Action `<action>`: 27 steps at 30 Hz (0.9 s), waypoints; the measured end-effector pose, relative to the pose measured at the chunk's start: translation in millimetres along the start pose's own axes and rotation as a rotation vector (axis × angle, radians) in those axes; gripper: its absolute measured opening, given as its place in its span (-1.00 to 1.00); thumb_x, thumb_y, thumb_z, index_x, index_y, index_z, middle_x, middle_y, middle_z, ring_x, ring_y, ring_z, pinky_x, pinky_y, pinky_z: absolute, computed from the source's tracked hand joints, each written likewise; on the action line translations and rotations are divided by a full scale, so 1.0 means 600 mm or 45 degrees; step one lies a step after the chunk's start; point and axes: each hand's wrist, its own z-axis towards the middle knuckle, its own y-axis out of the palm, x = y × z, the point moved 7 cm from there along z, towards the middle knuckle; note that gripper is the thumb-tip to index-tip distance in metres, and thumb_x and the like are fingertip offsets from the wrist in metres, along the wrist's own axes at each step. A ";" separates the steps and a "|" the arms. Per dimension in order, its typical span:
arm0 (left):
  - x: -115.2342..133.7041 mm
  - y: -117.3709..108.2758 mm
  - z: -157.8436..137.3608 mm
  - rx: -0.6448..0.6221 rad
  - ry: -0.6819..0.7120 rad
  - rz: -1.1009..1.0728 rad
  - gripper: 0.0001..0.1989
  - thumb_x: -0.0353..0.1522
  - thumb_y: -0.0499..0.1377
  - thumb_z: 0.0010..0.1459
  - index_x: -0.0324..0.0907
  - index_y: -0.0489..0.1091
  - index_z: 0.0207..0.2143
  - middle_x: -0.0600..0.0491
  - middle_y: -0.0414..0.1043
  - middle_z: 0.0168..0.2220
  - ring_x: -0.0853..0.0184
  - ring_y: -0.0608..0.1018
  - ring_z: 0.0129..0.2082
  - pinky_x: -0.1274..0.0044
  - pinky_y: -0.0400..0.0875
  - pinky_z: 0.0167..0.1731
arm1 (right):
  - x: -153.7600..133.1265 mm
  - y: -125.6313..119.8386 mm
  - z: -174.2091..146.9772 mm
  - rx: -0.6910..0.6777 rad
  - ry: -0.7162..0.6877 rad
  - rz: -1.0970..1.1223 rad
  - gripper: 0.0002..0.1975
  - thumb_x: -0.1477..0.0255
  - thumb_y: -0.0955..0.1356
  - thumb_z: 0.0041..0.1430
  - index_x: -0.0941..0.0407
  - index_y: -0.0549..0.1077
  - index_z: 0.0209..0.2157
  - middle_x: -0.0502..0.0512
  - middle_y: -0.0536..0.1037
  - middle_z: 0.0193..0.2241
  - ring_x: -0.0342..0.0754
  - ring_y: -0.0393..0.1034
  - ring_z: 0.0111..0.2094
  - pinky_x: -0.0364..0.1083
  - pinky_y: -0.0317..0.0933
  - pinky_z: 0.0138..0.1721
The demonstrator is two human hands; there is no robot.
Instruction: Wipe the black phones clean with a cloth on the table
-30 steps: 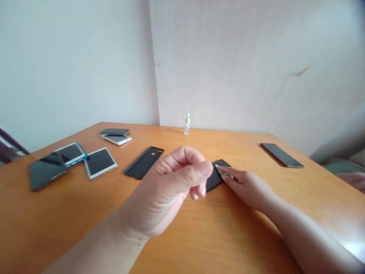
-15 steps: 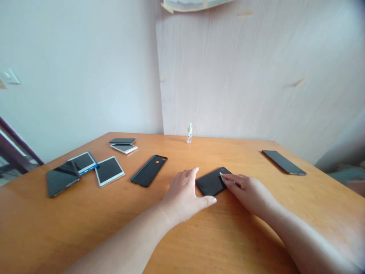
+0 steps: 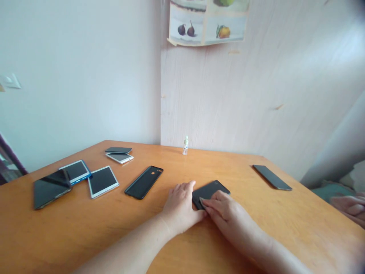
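Observation:
A black phone lies flat on the table in front of me, its far end angled to the right. My left hand is at the phone's left end, with thumb and fingers spread around its corner. Over the near part of the phone, my right hand pinches a small whitish folded piece, most of it hidden by the fingers; whether it is cloth or paper I cannot tell. Left of my hands lies an empty black phone case, its inside facing up.
A small clear bottle stands at the table's back. To the left lie a dark tablet, a blue-edged device, a white tablet and two stacked phones. Another dark phone is at right, near another person's hand.
My right hand has slid the whitish piece from the phone's far right part toward its near left part. My left thumb has come closer to the phone. The view has tilted up.

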 end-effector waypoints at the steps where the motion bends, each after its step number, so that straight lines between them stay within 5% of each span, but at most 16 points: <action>1: 0.000 0.000 0.000 0.008 0.009 0.007 -0.18 -0.16 0.28 -0.09 -0.22 0.13 0.21 -0.19 0.37 0.08 -0.02 0.36 0.09 0.24 0.22 0.07 | -0.015 0.004 0.000 -0.029 -0.044 0.028 -0.71 0.43 0.18 0.31 0.00 0.54 -0.23 0.07 0.45 -0.31 -0.07 0.37 -0.28 -0.12 0.25 -0.24; 3: 0.000 0.001 0.000 0.013 0.019 0.013 -0.18 -0.17 0.28 -0.09 -0.24 0.13 0.21 -0.19 0.37 0.07 -0.01 0.37 0.08 0.23 0.22 0.06 | -0.015 0.005 0.000 -0.037 -0.049 -0.008 -0.71 0.43 0.19 0.31 -0.01 0.54 -0.21 0.07 0.46 -0.32 -0.06 0.37 -0.28 -0.11 0.26 -0.24; 6: -0.002 0.004 0.000 0.006 0.020 0.008 -0.15 -0.14 0.30 -0.11 -0.24 0.13 0.20 -0.19 0.37 0.06 -0.01 0.38 0.06 0.23 0.23 0.06 | 0.050 -0.013 0.003 0.064 0.169 -0.275 -0.68 0.36 0.18 0.32 -0.03 0.55 -0.13 0.13 0.50 -0.28 0.04 0.38 -0.21 0.00 0.27 -0.18; 10: -0.002 0.006 0.001 0.006 0.043 0.015 -0.15 -0.14 0.29 -0.11 -0.24 0.12 0.21 -0.19 0.36 0.07 0.00 0.37 0.06 0.23 0.22 0.06 | 0.124 -0.027 -0.002 0.103 0.438 -0.518 -0.61 0.27 0.14 0.33 -0.04 0.50 0.00 0.16 0.50 0.01 0.21 0.32 0.03 0.19 0.24 -0.07; 14: -0.003 0.007 0.002 0.012 0.038 0.021 -0.16 -0.12 0.29 -0.11 -0.23 0.14 0.20 -0.17 0.37 0.06 0.01 0.38 0.05 0.25 0.22 0.06 | 0.063 0.003 -0.003 -0.060 0.255 -0.388 -0.53 0.19 0.09 0.37 -0.04 0.35 0.18 0.08 0.36 0.19 0.17 0.05 0.28 0.30 -0.07 0.22; 18: -0.003 0.006 0.002 0.001 0.037 0.022 -0.19 -0.14 0.26 -0.08 -0.21 0.14 0.21 -0.16 0.36 0.06 0.02 0.38 0.05 0.27 0.23 0.05 | -0.020 0.034 -0.009 -0.306 0.031 -0.222 -0.52 0.11 0.03 0.38 -0.21 0.16 0.26 -0.08 0.14 0.31 0.15 -0.18 0.36 0.39 -0.38 0.27; 27: -0.003 0.007 0.005 0.008 0.029 0.002 -0.14 -0.17 0.26 -0.17 -0.24 0.12 0.20 -0.18 0.37 0.06 -0.02 0.39 0.03 0.25 0.25 0.01 | 0.084 0.009 0.034 -0.267 0.423 -0.510 -0.46 0.15 0.04 0.38 0.01 0.18 0.28 0.07 0.13 0.31 0.26 -0.23 0.35 0.51 -0.37 0.20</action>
